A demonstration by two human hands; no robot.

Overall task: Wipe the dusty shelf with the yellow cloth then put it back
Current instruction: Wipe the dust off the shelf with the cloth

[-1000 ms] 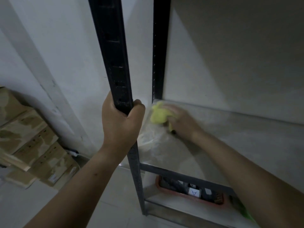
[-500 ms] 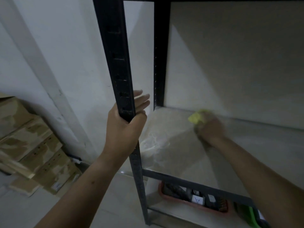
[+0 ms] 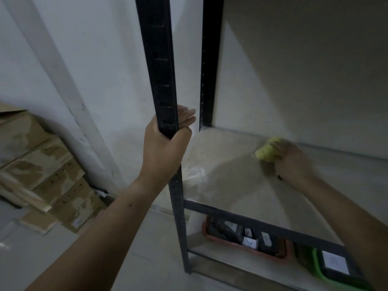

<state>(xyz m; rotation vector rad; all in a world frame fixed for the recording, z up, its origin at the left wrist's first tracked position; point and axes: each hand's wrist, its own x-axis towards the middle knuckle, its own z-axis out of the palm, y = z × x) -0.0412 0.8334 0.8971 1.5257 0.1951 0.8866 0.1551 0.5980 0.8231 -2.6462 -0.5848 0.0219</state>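
Fingers of the left hand clamp the black post at 9 o'clock of the shelf, a good brace. A pale dusty patch lies beside the post, at 8 o'clock. At 1 o'clock, by the back wall, the right hand grips the bunched yellow cloth against the shelf. Better to spread it flatter and pull overlapping strokes forward, taking in that patch.

One wide-angle head view looks forward and down from just before the rack, beside its left front post. It faces the shelf and the wall behind, at arm's reach. The lower tier shows dimly, perhaps partly cut off.
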